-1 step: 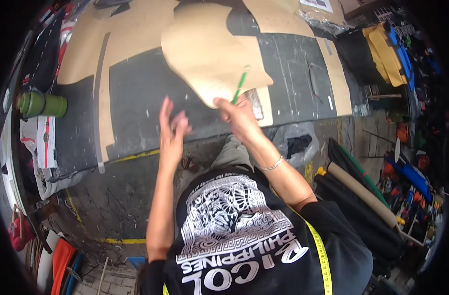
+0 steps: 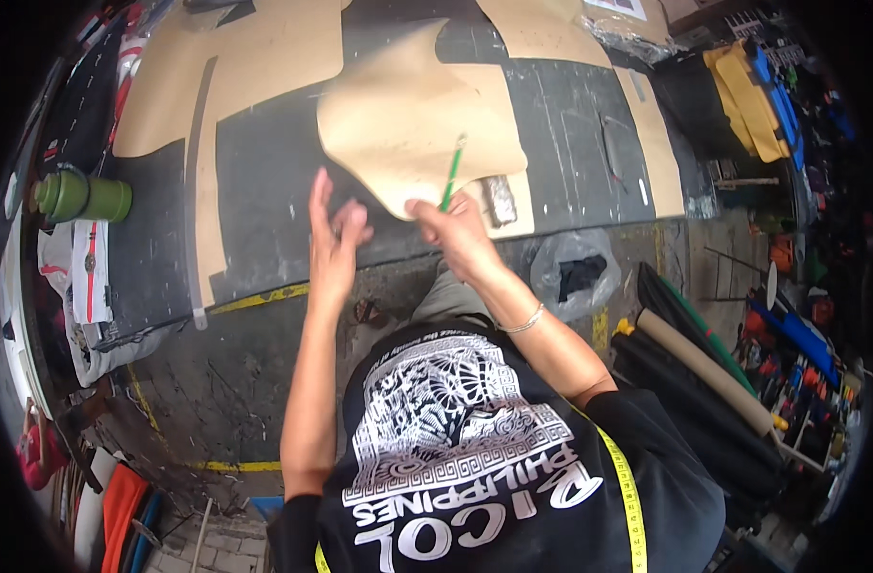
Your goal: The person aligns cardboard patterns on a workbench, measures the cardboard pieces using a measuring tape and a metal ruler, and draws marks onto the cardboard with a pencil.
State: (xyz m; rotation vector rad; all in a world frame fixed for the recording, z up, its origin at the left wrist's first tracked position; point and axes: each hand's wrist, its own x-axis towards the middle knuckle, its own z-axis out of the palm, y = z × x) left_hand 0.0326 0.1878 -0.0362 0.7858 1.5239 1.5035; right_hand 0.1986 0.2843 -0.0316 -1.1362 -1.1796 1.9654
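Holding a green pencil (image 2: 452,174) and pinching the near edge of a tan paper pattern (image 2: 413,119), the right hand (image 2: 456,229) lifts the sheet off the dark table (image 2: 265,210). The left hand (image 2: 333,239) hovers beside it, fingers spread and empty. Tracing looks unstarted, though any marks may be too faint to see.

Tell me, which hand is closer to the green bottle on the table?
Left. The left hand is raised open over the dark table, with the green bottle off to its left. The right hand is farther away, holding a green pencil at the tan pattern piece.
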